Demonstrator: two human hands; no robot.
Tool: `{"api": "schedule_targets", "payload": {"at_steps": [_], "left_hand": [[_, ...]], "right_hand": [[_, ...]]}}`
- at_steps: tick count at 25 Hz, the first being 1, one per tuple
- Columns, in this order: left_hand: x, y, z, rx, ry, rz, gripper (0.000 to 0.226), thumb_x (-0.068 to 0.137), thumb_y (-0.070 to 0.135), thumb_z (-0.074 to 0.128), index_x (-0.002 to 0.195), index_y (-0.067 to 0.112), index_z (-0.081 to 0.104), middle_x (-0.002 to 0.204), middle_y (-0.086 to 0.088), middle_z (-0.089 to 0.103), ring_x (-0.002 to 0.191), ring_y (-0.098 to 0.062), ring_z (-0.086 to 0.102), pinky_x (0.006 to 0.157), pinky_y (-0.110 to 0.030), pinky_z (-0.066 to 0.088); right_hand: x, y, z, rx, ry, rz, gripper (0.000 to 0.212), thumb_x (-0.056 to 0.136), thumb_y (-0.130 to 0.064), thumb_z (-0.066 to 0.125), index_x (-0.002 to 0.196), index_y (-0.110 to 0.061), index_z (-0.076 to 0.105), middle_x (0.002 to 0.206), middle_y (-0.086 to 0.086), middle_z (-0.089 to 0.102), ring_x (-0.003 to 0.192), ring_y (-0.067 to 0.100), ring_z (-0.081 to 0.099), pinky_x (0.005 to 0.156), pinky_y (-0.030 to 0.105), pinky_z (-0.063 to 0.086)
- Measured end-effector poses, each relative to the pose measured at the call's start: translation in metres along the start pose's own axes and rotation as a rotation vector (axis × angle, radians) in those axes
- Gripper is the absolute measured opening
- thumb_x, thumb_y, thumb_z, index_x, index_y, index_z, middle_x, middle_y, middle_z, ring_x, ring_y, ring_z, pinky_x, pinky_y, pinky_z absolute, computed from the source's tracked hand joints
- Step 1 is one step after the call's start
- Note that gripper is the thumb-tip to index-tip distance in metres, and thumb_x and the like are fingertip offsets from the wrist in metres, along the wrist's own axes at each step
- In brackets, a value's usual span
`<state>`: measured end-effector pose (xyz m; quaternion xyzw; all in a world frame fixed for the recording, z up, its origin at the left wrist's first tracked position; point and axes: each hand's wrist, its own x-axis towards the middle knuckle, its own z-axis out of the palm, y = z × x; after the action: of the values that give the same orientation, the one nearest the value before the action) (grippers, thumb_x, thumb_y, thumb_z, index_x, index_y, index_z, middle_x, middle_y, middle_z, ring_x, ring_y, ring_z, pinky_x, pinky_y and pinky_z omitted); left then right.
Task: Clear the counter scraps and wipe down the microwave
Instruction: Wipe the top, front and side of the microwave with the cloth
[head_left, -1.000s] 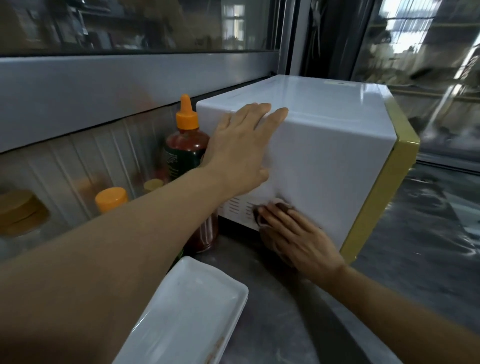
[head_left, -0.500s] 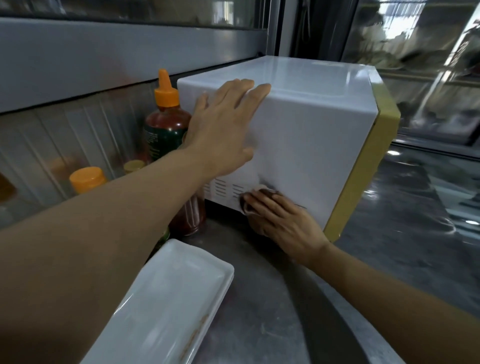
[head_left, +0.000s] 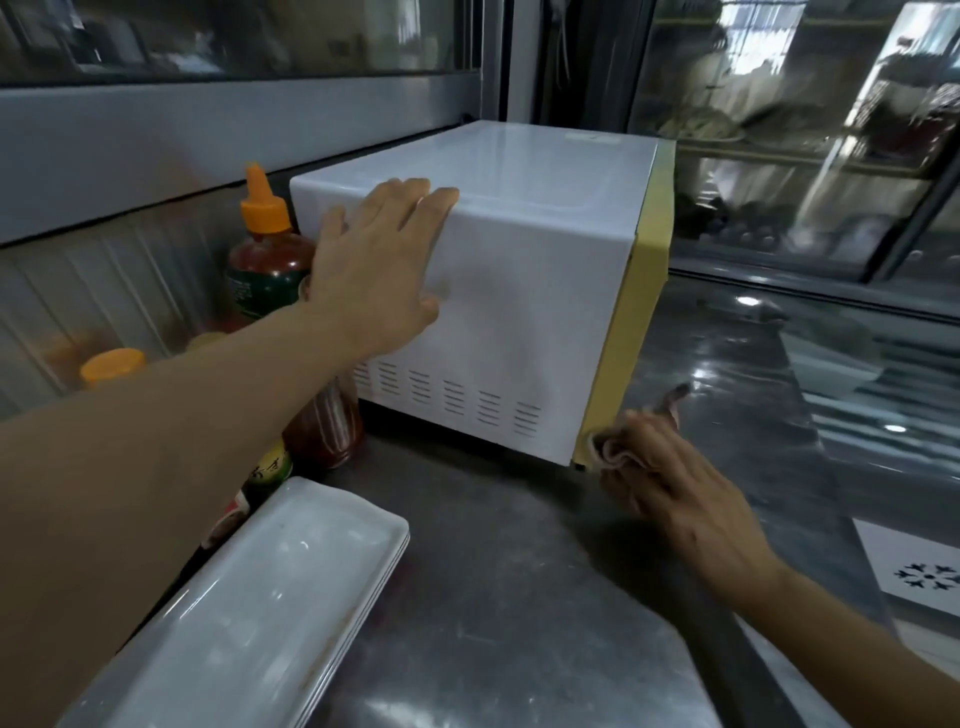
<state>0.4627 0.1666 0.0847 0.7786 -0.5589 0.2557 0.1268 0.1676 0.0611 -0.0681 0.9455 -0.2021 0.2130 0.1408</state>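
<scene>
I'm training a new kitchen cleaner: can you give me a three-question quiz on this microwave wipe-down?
1. True or false: the left hand lies flat on the microwave.
2. What does the right hand hold? A sponge, B cloth, C bottle.
3. Which corner does the cloth touch?

Key: 1 true. 2 B. 3 the lower front corner, at the yellow trim.

Microwave (head_left: 519, 291) shell under the left hand (head_left: 371, 270): smooth, glossy white painted metal — front frame pale yellow, matt. Cloth (head_left: 613, 449) bunched in the right hand (head_left: 670, 478): soft, creased fabric. Counter (head_left: 493, 597) between the hands: dull scuffed steel; stacked trays (head_left: 249, 613) below the left forearm — glossy white, smooth.
</scene>
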Motion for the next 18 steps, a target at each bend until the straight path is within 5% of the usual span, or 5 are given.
{"api": "schedule_targets", "payload": {"at_steps": [2,5,9,13,18], "left_hand": [[-0.003,0.009,-0.003,-0.001,-0.016,-0.026,0.095,0.074,0.037,0.070,0.147,0.023,0.012,0.156,-0.006,0.016,0.144,-0.026,0.015,0.111,-0.056,0.020],[-0.008,0.026,-0.008,-0.032,-0.056,0.010,0.097,0.076,0.036,0.068,0.149,0.026,0.004,0.158,-0.003,0.008,0.146,-0.024,0.009,0.111,-0.056,0.017],[-0.006,0.042,-0.009,-0.057,-0.064,0.070,0.090,0.079,0.032,0.064,0.148,0.031,0.006,0.158,0.002,0.009,0.146,-0.021,0.007,0.112,-0.053,0.015],[-0.005,0.042,-0.001,-0.059,-0.015,0.068,0.088,0.076,0.028,0.065,0.146,0.031,0.013,0.155,0.001,0.016,0.144,-0.023,0.013,0.111,-0.052,0.017],[-0.004,0.045,0.010,-0.093,0.042,0.064,0.090,0.069,0.027,0.068,0.143,0.030,0.016,0.151,-0.002,0.020,0.141,-0.026,0.017,0.110,-0.053,0.022]], "right_hand": [[0.000,-0.007,-0.025,0.309,0.107,0.295,0.043,0.094,-0.032,0.046,0.136,-0.023,0.043,0.124,-0.012,0.045,0.100,0.022,0.058,0.073,0.021,0.046],[0.040,-0.008,-0.069,0.409,0.433,0.486,0.058,0.078,-0.009,0.069,0.131,-0.018,0.046,0.123,0.005,0.044,0.100,0.004,0.040,0.078,0.009,0.037],[0.113,-0.018,-0.097,0.659,0.531,0.757,0.031,0.080,-0.015,0.068,0.106,-0.009,0.051,0.108,0.009,0.052,0.089,0.012,0.044,0.070,0.018,0.033],[0.122,-0.027,-0.077,0.739,0.665,0.835,0.026,0.079,-0.010,0.069,0.090,-0.011,0.045,0.100,0.011,0.050,0.077,0.009,0.042,0.062,0.005,0.035],[0.101,-0.037,-0.034,0.790,0.653,0.859,0.027,0.079,-0.010,0.070,0.087,-0.015,0.044,0.097,0.007,0.047,0.078,-0.017,0.044,0.064,-0.002,0.034]]}}
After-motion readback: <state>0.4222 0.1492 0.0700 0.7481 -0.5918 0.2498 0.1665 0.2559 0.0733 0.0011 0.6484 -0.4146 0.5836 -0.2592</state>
